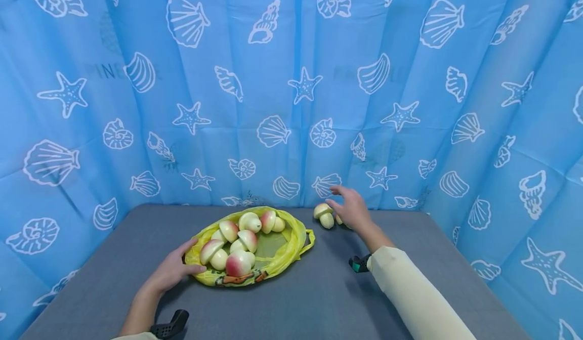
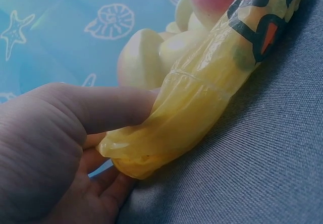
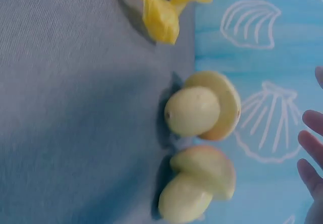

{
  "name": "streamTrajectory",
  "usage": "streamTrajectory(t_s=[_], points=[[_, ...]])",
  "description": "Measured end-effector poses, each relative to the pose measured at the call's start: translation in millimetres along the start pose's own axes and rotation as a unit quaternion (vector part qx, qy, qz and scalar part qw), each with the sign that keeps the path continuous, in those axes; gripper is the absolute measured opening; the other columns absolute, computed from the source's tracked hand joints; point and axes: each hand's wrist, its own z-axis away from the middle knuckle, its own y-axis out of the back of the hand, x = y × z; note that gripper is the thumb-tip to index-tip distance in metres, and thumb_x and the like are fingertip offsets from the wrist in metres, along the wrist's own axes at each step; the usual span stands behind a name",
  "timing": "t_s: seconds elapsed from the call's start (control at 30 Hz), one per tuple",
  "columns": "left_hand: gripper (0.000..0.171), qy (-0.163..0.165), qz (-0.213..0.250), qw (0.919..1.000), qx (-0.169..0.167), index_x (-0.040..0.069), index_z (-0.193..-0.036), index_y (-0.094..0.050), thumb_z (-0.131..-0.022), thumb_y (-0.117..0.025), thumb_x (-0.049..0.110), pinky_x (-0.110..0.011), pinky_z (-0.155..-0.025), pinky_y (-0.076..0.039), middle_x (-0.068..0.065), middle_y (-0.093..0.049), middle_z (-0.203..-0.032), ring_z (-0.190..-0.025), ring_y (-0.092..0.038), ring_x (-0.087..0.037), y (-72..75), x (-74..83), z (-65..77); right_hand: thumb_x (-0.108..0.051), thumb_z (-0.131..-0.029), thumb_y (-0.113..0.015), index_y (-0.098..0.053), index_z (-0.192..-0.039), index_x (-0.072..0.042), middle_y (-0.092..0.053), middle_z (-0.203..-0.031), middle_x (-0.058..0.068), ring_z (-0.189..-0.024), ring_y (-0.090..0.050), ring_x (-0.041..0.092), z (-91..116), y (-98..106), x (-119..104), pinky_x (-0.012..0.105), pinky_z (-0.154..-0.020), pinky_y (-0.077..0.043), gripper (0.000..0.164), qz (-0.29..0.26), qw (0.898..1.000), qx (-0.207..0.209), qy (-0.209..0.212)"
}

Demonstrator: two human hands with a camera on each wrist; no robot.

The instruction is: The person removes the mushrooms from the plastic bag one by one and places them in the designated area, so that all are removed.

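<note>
A yellow plastic bag (image 1: 298,240) lies with its mouth spread wide, holding several toy mushrooms (image 1: 238,263) with pale stems and pink-tinged caps. My left hand (image 1: 170,270) grips the bag's left rim, thumb on the near side and fingers behind, as the left wrist view shows. Right of the bag stand two more mushrooms: one with a pale brownish cap (image 1: 323,215), the other (image 3: 191,186) largely hidden behind my right hand in the head view. My right hand (image 1: 352,209) hovers above this pair, fingers apart and holding nothing.
A grey cloth-covered table (image 1: 282,309) spans the front. Blue curtains (image 1: 300,107) with white shells and starfish hang behind it and along both sides. A bag handle (image 1: 311,239) loops out toward the loose mushrooms. Each wrist wears a small black device (image 1: 170,325).
</note>
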Motion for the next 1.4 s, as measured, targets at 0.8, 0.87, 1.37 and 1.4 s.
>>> streamTrajectory(t_s=[0.8, 0.87, 1.37, 1.4], points=[[0.097, 0.000, -0.001, 1.0000, 0.000, -0.004, -0.152, -0.023, -0.081, -0.077, 0.036, -0.068, -0.105, -0.021, -0.036, -0.020, -0.151, -0.136, -0.018, -0.054, -1.3, -1.4, -2.4, -0.024, -0.091, -0.071, -0.061, -0.129, -0.007, -0.062, -0.126, 0.010, -0.117, -0.055, 0.030, -8, -55, -49, 0.047, -0.096, -0.046, 0.042, -0.025, 0.994, 0.060, 0.092], [0.097, 0.001, 0.002, 1.0000, 0.000, -0.004, -0.152, -0.023, -0.081, -0.077, 0.036, -0.068, -0.106, -0.021, -0.036, -0.020, -0.151, -0.137, -0.018, -0.054, -1.1, -1.8, -2.3, -0.024, -0.091, -0.070, -0.059, -0.131, -0.007, -0.060, -0.130, 0.011, -0.120, -0.053, 0.031, -7, -60, -54, 0.048, -0.098, -0.044, 0.045, -0.036, 0.993, 0.050, 0.100], [0.097, -0.004, -0.005, 1.0000, 0.005, -0.004, -0.152, -0.023, -0.081, -0.077, 0.035, -0.068, -0.106, -0.020, -0.036, -0.020, -0.151, -0.137, -0.019, -0.054, -0.4, -2.5, -2.1, -0.032, -0.095, -0.064, -0.040, -0.148, -0.011, -0.038, -0.152, 0.010, -0.139, -0.033, 0.032, -5, -88, -78, 0.051, -0.107, -0.033, 0.062, -0.057, 0.991, -0.077, 0.094], [0.097, -0.004, -0.005, 1.0000, 0.005, -0.003, -0.152, -0.023, -0.081, -0.077, 0.036, -0.068, -0.106, -0.020, -0.036, -0.021, -0.151, -0.137, -0.019, -0.054, -0.3, -2.2, -2.1, -0.032, -0.096, -0.064, -0.039, -0.149, -0.011, -0.037, -0.152, 0.011, -0.139, -0.032, 0.032, -5, -88, -79, 0.052, -0.107, -0.033, 0.062, -0.065, 0.990, -0.087, 0.089]])
